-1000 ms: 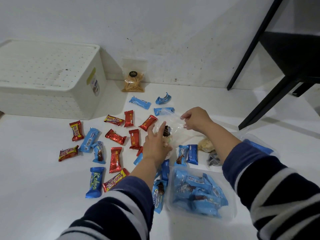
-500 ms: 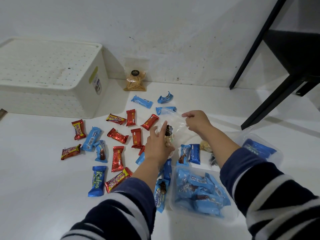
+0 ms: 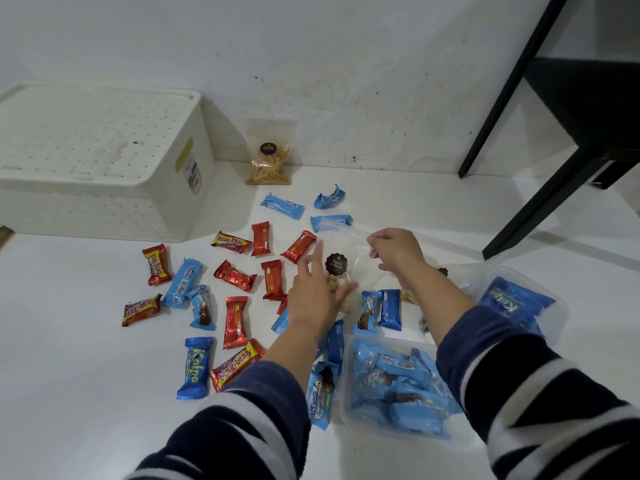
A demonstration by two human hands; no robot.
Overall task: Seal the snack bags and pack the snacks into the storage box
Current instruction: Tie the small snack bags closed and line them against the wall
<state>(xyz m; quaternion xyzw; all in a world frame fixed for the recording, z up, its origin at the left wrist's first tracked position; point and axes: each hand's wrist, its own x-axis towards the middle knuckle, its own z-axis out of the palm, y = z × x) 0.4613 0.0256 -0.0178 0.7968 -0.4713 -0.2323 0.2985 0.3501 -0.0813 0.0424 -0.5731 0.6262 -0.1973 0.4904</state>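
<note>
A clear snack bag [image 3: 349,261] with pale biscuits and a round dark label stands at the middle of the white surface. My right hand [image 3: 394,249] pinches its top edge. My left hand [image 3: 313,296] rests against the bag's left side, fingers spread and blurred. The white perforated storage box [image 3: 93,161] sits lid-on at the back left. Another clear bag of stick snacks [image 3: 269,164] leans on the wall. A clear bag of blue wrappers [image 3: 398,386] lies near my right forearm, and one more [image 3: 516,303] at the right.
Several red bars [image 3: 236,320] and blue bars [image 3: 282,205] lie scattered left of my hands. A black table leg [image 3: 540,216] slants down at the right. The white wall runs along the back.
The biscuit bag has turned so its dark label faces me. My left hand has opened its fingers along the bag's side; my right hand still pinches the top.
</note>
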